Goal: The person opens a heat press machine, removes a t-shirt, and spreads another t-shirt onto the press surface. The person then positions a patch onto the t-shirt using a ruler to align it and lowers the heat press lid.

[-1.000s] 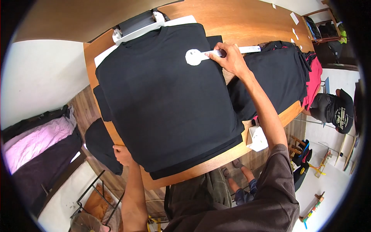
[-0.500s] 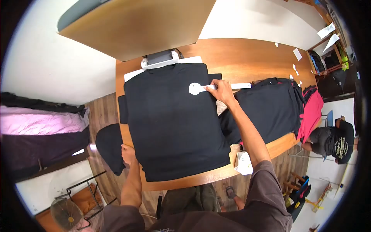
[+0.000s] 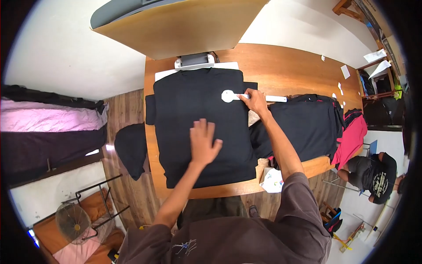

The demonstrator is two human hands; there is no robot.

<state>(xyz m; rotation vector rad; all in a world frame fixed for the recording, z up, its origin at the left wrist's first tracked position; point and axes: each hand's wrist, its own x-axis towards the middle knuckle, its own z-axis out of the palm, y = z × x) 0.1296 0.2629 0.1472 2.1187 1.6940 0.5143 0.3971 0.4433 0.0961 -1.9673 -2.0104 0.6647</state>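
A black shirt [image 3: 202, 105] lies flat over the white board [image 3: 228, 65] of a press, its neckline toward the raised brown platen [image 3: 184, 31]. Over the middle of the shirt is my left hand [image 3: 205, 145], palm down with fingers spread and slightly blurred, holding nothing. My right hand [image 3: 256, 101] grips a white ruler-like tool [image 3: 276, 99] with a rounded head. The head rests over the upper right part of the shirt, while the other end points right toward a pile of black garments [image 3: 303, 127].
Red garments [image 3: 351, 138] lie at the right end of the wooden table [image 3: 272, 61]. A white box [image 3: 272, 179] stands by the front edge. A dark cloth hangs off the left side. A person [image 3: 373, 176] is at far right, a fan [image 3: 74, 223] at lower left.
My left hand has moved from the table's left edge onto the middle of the shirt, its fingers now spread. My right hand still holds the white tool near the same place. The view has shifted.
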